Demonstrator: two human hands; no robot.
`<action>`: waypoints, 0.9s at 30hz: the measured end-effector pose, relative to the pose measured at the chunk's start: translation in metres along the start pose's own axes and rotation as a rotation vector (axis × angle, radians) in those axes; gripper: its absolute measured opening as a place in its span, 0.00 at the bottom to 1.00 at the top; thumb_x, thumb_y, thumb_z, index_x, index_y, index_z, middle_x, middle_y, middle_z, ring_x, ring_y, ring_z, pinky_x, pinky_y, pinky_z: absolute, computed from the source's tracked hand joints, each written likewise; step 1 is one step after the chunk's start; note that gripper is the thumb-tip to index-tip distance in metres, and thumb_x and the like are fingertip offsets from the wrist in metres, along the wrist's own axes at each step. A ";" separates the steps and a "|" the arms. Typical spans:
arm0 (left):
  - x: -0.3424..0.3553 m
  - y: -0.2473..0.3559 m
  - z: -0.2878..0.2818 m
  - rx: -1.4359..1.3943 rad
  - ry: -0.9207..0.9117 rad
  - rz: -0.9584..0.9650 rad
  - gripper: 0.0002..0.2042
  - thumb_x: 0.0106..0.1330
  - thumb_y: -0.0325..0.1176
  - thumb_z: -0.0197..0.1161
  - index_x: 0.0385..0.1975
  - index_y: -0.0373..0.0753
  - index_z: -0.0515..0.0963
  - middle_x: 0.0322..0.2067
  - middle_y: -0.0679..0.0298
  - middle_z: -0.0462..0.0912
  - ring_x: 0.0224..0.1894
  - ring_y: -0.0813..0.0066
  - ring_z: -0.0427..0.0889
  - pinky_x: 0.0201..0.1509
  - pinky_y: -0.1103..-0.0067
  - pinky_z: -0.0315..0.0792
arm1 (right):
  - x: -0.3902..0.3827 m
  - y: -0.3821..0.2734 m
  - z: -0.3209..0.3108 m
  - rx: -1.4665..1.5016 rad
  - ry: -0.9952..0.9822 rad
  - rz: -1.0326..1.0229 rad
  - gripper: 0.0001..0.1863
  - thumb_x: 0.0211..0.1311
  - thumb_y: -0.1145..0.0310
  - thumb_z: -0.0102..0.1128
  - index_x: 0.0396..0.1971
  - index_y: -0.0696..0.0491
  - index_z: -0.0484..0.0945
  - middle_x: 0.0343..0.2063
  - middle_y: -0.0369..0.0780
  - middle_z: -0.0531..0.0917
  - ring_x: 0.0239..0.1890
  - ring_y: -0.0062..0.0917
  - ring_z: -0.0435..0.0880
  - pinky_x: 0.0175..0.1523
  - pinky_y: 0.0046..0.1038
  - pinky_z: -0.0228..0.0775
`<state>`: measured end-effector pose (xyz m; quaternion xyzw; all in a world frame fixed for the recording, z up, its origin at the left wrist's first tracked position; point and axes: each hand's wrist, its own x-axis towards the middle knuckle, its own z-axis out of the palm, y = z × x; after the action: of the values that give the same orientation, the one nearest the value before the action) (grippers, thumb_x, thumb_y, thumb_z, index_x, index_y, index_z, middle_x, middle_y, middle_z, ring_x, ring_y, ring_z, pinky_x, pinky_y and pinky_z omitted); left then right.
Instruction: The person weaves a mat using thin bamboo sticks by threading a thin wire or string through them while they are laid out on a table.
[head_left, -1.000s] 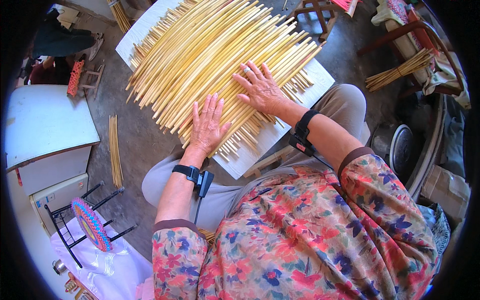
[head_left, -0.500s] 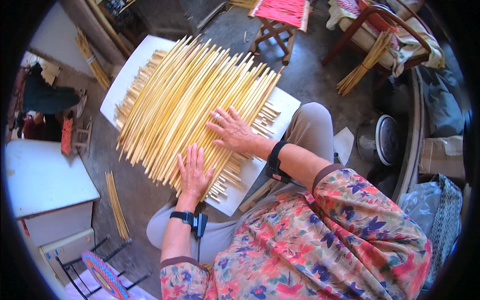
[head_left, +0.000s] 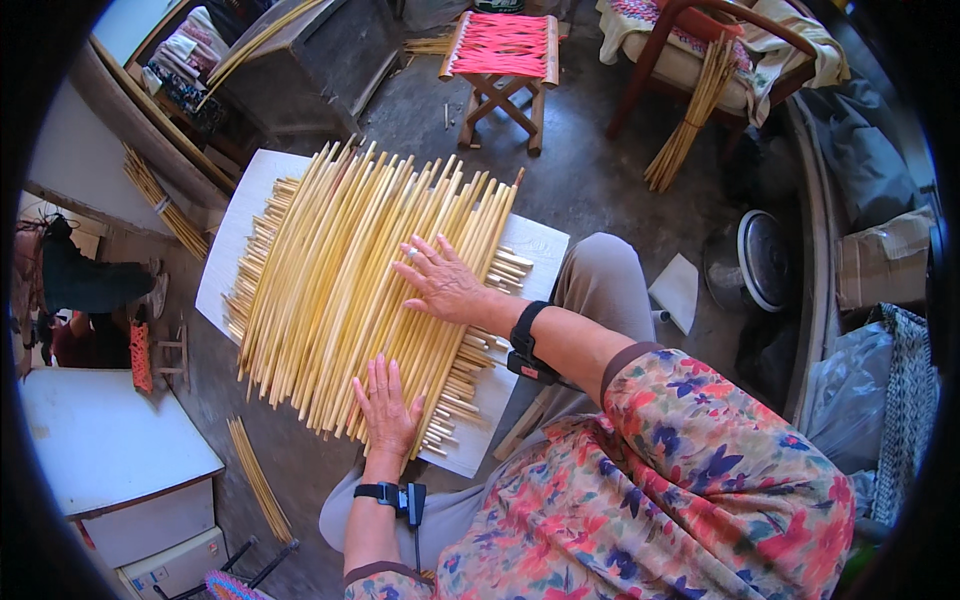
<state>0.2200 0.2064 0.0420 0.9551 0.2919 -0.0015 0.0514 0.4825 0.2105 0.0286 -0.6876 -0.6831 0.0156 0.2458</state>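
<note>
A broad layer of pale yellow cane sticks point(head_left: 330, 270) lies side by side on a white board point(head_left: 222, 240) before me. Beneath it, shorter-looking stick ends of a lower layer point(head_left: 465, 395) poke out on both sides, running crosswise. My left hand point(head_left: 388, 410) rests flat on the near ends of the sticks, fingers spread. Farther right, my right hand point(head_left: 445, 285) lies flat on the sticks as well, its fingers apart and a ring on one of them. Neither hand grips a stick. Dark straps with small devices circle both wrists or forearms.
A folding stool point(head_left: 500, 60) with a pink woven seat stands ahead. At the far right a tied stick bundle point(head_left: 692, 120) leans on an armchair point(head_left: 625, 100). A round lidded pot point(head_left: 765, 262) sits right. Loose sticks point(head_left: 258, 480) lie on the floor beside a white cabinet point(head_left: 110, 440).
The whole view has shifted, so the board and sticks sit lower in it. Both hands stay spread on the sticks, with little visible movement against them.
</note>
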 end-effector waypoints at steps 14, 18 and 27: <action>0.002 0.007 -0.002 -0.057 0.011 -0.006 0.35 0.58 0.46 0.54 0.62 0.34 0.52 0.65 0.50 0.48 0.68 0.55 0.44 0.67 0.53 0.33 | -0.010 0.008 -0.004 -0.052 -0.055 0.059 0.34 0.59 0.44 0.45 0.60 0.51 0.61 0.63 0.46 0.57 0.67 0.38 0.47 0.69 0.44 0.30; -0.006 0.001 -0.003 -0.079 -0.006 -0.032 0.35 0.58 0.47 0.54 0.62 0.35 0.52 0.65 0.51 0.47 0.69 0.57 0.42 0.67 0.53 0.32 | -0.003 -0.006 -0.006 -0.034 -0.113 0.055 0.34 0.58 0.47 0.49 0.60 0.50 0.59 0.63 0.46 0.56 0.68 0.37 0.46 0.69 0.43 0.31; 0.037 0.034 -0.024 -0.127 0.038 -0.102 0.36 0.59 0.50 0.54 0.63 0.36 0.52 0.66 0.52 0.46 0.69 0.59 0.42 0.67 0.52 0.33 | -0.003 -0.005 -0.008 -0.055 -0.088 0.063 0.33 0.57 0.46 0.49 0.59 0.51 0.62 0.62 0.45 0.58 0.68 0.36 0.47 0.69 0.43 0.30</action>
<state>0.2694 0.2015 0.0678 0.9336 0.3407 0.0325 0.1063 0.4803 0.2051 0.0362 -0.7138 -0.6715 0.0349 0.1960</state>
